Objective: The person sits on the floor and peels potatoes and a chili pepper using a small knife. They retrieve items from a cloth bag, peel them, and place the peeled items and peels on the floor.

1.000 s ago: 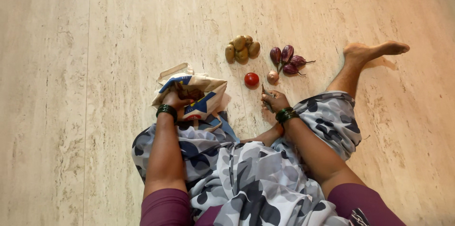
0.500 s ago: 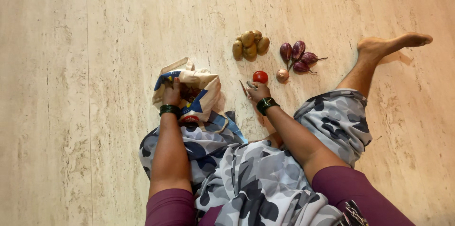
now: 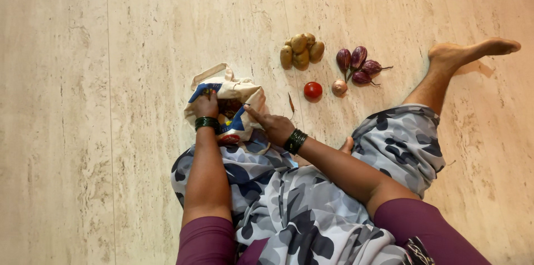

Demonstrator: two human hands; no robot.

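The left hand (image 3: 206,106) reaches forward with the arm nearly straight, its fingers clenched on the far left rim of a cloth bag (image 3: 238,93), holding the mouth open. The right hand (image 3: 273,126) comes in from the right across the lap, wrist bent, with its fingers extended loosely toward the bag's opening and resting on the near right edge of the cloth; they grip nothing that can be seen. Each wrist wears a stack of dark green bangles.

The bag sits on the floor (image 3: 139,48) just beyond the person's knees, cream fabric with blue and red printed patches and a flat strap handle lying on its far side. Its inside is dark; something brownish shows there, too shadowed to name.

To the right of the bag, a thin green chilli (image 3: 291,102) lies on the floor. Farther right are a round red tomato (image 3: 312,90) and a small papery onion (image 3: 339,87), near each other but apart. Beyond them, a tight heap of smooth tan potatoes (image 3: 301,52) and a cluster of small glossy purple brinjals (image 3: 359,65) with stems. The floor is pale, veined stone tile. The person's clothing is a grey-and-navy patterned fabric.
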